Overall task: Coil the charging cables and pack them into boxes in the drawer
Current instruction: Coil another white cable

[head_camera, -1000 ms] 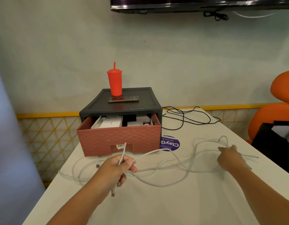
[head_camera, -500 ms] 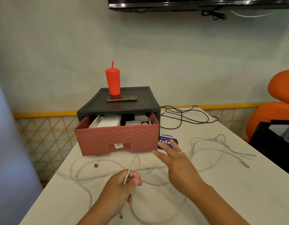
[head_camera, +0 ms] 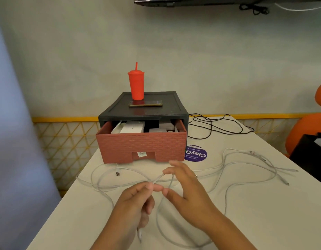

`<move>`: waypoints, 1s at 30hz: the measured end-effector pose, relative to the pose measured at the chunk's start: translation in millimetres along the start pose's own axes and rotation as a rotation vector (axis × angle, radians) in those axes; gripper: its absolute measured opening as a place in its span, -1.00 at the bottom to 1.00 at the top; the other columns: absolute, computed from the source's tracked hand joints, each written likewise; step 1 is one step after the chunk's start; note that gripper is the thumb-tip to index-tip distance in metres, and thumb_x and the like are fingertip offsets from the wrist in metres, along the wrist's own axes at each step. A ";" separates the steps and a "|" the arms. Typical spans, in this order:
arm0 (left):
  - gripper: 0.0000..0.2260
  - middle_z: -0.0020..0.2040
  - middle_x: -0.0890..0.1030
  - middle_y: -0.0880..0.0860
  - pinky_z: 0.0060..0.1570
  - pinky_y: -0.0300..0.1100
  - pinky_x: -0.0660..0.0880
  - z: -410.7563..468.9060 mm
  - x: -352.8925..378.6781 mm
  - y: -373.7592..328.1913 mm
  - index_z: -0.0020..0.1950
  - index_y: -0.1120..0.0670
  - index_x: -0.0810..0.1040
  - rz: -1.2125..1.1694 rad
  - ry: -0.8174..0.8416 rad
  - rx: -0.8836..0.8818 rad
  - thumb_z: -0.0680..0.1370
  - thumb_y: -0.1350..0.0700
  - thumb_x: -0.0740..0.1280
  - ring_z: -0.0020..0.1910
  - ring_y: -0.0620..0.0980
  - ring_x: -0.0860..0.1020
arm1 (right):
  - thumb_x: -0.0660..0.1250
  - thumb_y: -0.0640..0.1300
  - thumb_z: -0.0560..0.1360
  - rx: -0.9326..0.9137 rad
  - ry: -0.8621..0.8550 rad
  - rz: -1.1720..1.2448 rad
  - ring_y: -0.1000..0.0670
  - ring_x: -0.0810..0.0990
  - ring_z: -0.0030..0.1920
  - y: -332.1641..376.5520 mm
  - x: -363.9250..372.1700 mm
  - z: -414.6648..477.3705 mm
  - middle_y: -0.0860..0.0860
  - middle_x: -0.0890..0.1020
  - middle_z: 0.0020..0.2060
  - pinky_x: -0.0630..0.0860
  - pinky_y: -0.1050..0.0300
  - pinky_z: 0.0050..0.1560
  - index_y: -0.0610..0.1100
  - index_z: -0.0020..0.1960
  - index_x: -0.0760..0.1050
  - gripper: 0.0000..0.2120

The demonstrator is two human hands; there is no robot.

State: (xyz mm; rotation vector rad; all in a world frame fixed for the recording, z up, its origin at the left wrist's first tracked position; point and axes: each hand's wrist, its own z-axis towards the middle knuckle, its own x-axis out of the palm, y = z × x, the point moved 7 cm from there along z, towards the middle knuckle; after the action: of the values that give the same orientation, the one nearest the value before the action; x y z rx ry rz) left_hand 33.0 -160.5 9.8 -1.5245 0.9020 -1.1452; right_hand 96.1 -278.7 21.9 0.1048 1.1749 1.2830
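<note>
**Head view, work surface.** A white table (head_camera: 264, 213) runs from the near edge to the far wall. At its far left stands a dark grey drawer unit (head_camera: 143, 113). Its red-brown, brick-patterned drawer (head_camera: 141, 145) is pulled out toward the viewer, and white boxes (head_camera: 131, 127) sit inside it. An orange chair (head_camera: 307, 130) stands past the table's right edge.

Loose white cables (head_camera: 237, 150) lie uncoiled across the middle and right of the table, and more loops lie on the left, in front of the drawer. A black cable (head_camera: 215, 127) lies in a tangle to the right of the unit, at the far side.

Near centre, the left hand (head_camera: 136, 201) pinches a white charging cable (head_camera: 158, 179) between thumb and fingertips. One end of the cable hangs out below the palm. The right hand (head_camera: 185, 188) is just beside it, its fingers loosely curved and its thumb held apart below them. The cable bends at its upper fingertips. Whether those fingers pinch it cannot be told. From that bend the cable drops in a wide loop onto the near part of the table.

A red tumbler (head_camera: 136, 85) with a straw stands upright on top of the unit, and a phone (head_camera: 145, 103) lies flat just in front of it. A round purple sticker (head_camera: 196, 155) is on the tabletop beside the drawer's right corner. A USB plug (head_camera: 117, 173) lies in front of the drawer, toward its left. A ring (head_camera: 195, 175) is on a finger of the right hand.
</note>
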 end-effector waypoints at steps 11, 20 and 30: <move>-0.79 -0.42 0.41 -0.05 -0.36 -0.23 0.51 9.1 5.5 -34.8 -0.15 0.10 0.64 -0.762 0.254 0.146 0.28 0.05 0.48 -0.50 -0.16 0.39 | 0.18 -0.24 0.58 0.162 -0.028 0.417 0.19 0.43 -0.41 5.7 4.0 3.4 0.18 0.48 -0.50 0.41 0.36 -0.32 0.19 0.03 0.50 -0.68; -0.68 -0.23 0.67 -0.03 0.11 -0.18 0.52 17.7 4.6 -68.9 -0.18 -0.03 0.66 -0.493 0.197 0.424 0.16 -0.12 0.58 0.00 -0.08 0.64 | 0.13 -0.17 0.60 0.131 0.147 0.261 0.17 0.36 -0.38 30.1 13.5 -6.2 0.14 0.40 -0.52 0.30 0.37 -0.28 0.05 0.03 0.54 -0.77; -0.80 -0.20 0.65 -0.22 -0.14 -0.44 0.46 9.9 16.5 -48.4 -0.04 -0.23 0.54 0.590 0.067 0.701 0.47 -0.16 0.15 -0.20 -0.21 0.61 | 0.16 0.02 0.55 0.021 0.167 -0.346 0.00 0.52 -0.02 64.1 -20.3 -11.5 0.06 0.61 -0.01 0.37 0.17 -0.19 0.06 0.12 0.43 -0.82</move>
State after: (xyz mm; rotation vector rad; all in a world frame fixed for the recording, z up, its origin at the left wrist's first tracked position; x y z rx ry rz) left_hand 47.1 -161.7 60.0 -0.5957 0.7972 -0.9279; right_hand 47.8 -277.3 70.1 -0.1870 1.2852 0.9867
